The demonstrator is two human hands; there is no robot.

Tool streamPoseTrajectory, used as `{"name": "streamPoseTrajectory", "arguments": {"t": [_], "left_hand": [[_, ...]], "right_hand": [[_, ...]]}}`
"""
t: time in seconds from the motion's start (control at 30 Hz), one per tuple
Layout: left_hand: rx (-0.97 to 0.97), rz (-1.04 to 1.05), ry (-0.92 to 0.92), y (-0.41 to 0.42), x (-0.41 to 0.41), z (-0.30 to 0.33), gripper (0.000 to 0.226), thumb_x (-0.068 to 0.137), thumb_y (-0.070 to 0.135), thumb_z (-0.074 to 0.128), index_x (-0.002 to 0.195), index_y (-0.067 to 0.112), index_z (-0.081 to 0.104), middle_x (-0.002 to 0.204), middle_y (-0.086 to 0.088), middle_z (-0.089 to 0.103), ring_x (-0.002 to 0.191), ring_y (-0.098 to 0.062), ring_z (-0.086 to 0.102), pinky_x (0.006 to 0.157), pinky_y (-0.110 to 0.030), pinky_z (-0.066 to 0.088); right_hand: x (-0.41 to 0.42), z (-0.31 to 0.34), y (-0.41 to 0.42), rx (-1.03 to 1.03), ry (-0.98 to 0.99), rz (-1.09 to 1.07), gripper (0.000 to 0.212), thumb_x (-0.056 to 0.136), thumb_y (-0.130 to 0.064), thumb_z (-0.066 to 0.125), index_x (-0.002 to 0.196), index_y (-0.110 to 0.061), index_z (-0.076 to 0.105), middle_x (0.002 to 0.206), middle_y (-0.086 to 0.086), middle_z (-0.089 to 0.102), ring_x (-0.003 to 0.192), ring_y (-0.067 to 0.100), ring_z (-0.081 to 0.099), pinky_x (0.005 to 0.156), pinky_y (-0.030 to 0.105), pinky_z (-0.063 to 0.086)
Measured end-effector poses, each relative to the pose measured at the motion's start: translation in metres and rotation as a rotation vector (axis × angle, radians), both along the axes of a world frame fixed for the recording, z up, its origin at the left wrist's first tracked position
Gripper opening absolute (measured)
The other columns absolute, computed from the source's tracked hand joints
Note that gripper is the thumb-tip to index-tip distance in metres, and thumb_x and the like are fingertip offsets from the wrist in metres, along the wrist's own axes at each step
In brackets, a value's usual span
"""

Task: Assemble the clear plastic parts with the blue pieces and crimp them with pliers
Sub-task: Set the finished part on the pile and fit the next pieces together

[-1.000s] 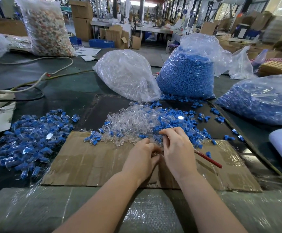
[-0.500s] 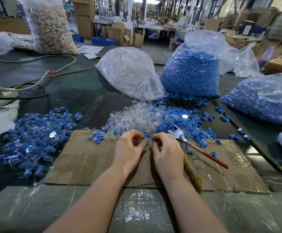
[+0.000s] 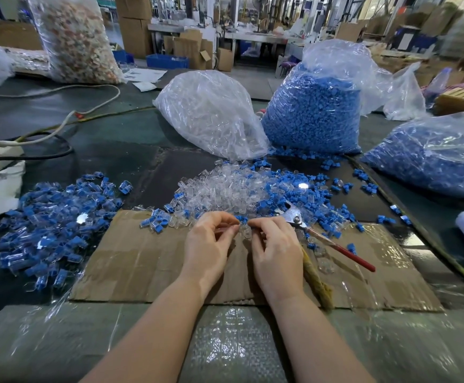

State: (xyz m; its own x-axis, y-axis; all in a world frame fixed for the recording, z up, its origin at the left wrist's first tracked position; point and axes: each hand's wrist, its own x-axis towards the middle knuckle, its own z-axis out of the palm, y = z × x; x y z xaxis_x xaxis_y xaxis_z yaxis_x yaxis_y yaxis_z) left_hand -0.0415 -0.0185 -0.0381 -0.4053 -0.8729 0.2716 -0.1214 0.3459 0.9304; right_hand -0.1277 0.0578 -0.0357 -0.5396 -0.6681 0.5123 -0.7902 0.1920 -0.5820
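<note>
While both hands pinch at one clear plastic part (image 3: 244, 231), left hand (image 3: 207, 246) and right hand (image 3: 276, 251) fingertips closed: light, rigid, slippery; grip its sides. Pliers (image 3: 319, 236) lie unheld, right.

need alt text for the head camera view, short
Two bare hands, left hand and right hand, pinch a small clear plastic part over a flat brown cardboard sheet. Red-handled metal pliers lie to the right, untouched, before a mixed heap of clear and blue pieces.

Whatever the hands (image 3: 242, 244) pinch between their fingertips is too small to tell.
</note>
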Motion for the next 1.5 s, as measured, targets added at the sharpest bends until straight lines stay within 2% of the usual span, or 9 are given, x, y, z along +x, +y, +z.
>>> {"name": "streamPoseTrajectory", "arguments": {"t": [0.13,0.27,0.53,0.77,0.93,1.1,1.27,1.37,1.5], "left_hand": [[-0.026,0.050,-0.009,-0.0011,0.0025,-0.0006,0.026,0.082,0.007,0.067,0.074,0.030,0.060,0.084,0.007,0.056,0.076,0.003,0.054,0.071,-0.006,0.042],[0.078,0.024,0.041,-0.0027,0.0025,-0.0007,0.024,0.085,0.006,0.063,0.080,0.029,0.059,0.081,0.000,0.061,0.073,-0.012,0.056,0.071,-0.031,0.052],[0.115,-0.019,0.065,0.0019,0.0050,0.0060,0.016,0.088,0.003,0.059,0.090,0.018,0.064,0.078,-0.001,0.063,0.066,-0.002,0.054,0.062,-0.010,0.044],[0.167,-0.090,0.052,0.0024,0.0053,0.0058,0.014,0.086,0.000,0.061,0.091,0.013,0.064,0.088,-0.014,0.065,0.082,-0.025,0.061,0.080,-0.040,0.053],[0.149,-0.106,0.020,0.0005,0.0059,0.0024,0.019,0.086,0.001,0.061,0.089,0.020,0.064,0.085,-0.007,0.067,0.083,-0.021,0.063,0.079,-0.036,0.054],[0.091,-0.147,-0.041,0.0017,0.0057,0.0023,0.025,0.085,0.001,0.063,0.083,0.026,0.065,0.084,-0.001,0.068,0.079,-0.010,0.062,0.074,-0.017,0.048],[0.158,-0.126,0.014,0.0011,0.0055,0.0037,0.017,0.088,0.002,0.059,0.090,0.019,0.066,0.085,-0.005,0.069,0.078,-0.013,0.064,0.068,-0.018,0.051],[0.172,-0.118,0.029,0.0016,0.0047,0.0048,0.015,0.088,0.002,0.059,0.091,0.016,0.065,0.085,-0.006,0.068,0.075,-0.011,0.062,0.064,-0.014,0.049],[0.163,-0.123,0.011,0.0016,0.0055,0.0052,0.015,0.088,0.002,0.058,0.091,0.015,0.066,0.084,-0.007,0.068,0.076,-0.015,0.063,0.067,-0.019,0.052]], "right_hand": [[0.0001,0.0002,0.0002,-0.001,-0.001,0.009,0.011,0.087,-0.005,0.061,0.094,-0.009,0.068,0.092,0.003,0.066,0.089,0.022,0.058,0.082,0.033,0.045],[-0.0011,0.0004,0.0015,-0.033,-0.077,0.016,0.008,0.088,-0.009,0.062,0.092,-0.011,0.068,0.087,0.000,0.069,0.083,0.020,0.060,0.078,0.035,0.047],[-0.0007,-0.0002,0.0008,-0.070,-0.105,0.018,0.004,0.086,-0.017,0.066,0.083,-0.014,0.066,0.077,-0.003,0.066,0.072,0.017,0.056,0.070,0.028,0.041],[-0.0004,-0.0010,0.0007,-0.064,-0.098,0.007,0.009,0.086,-0.017,0.065,0.078,-0.014,0.063,0.074,-0.002,0.064,0.074,0.019,0.057,0.069,0.030,0.042],[0.0003,0.0001,0.0009,-0.027,-0.088,0.024,0.012,0.086,-0.017,0.065,0.075,-0.015,0.060,0.072,-0.003,0.060,0.072,0.019,0.055,0.069,0.031,0.042],[-0.0007,-0.0023,0.0002,0.071,-0.083,0.034,0.013,0.087,-0.021,0.063,0.080,-0.011,0.064,0.079,0.002,0.065,0.080,0.021,0.056,0.071,0.030,0.036],[-0.0014,0.0000,0.0014,0.010,-0.087,0.070,0.007,0.085,-0.020,0.068,0.090,-0.014,0.068,0.084,-0.004,0.066,0.081,0.014,0.056,0.075,0.026,0.042],[0.0001,0.0015,0.0018,-0.024,-0.068,0.121,0.021,0.083,-0.012,0.069,0.104,-0.014,0.068,0.092,-0.004,0.064,0.087,0.014,0.057,0.082,0.027,0.046],[-0.0001,0.0020,0.0015,-0.047,-0.050,0.159,0.022,0.081,-0.006,0.070,0.101,-0.015,0.071,0.087,-0.005,0.062,0.084,0.014,0.057,0.079,0.031,0.049]]}}
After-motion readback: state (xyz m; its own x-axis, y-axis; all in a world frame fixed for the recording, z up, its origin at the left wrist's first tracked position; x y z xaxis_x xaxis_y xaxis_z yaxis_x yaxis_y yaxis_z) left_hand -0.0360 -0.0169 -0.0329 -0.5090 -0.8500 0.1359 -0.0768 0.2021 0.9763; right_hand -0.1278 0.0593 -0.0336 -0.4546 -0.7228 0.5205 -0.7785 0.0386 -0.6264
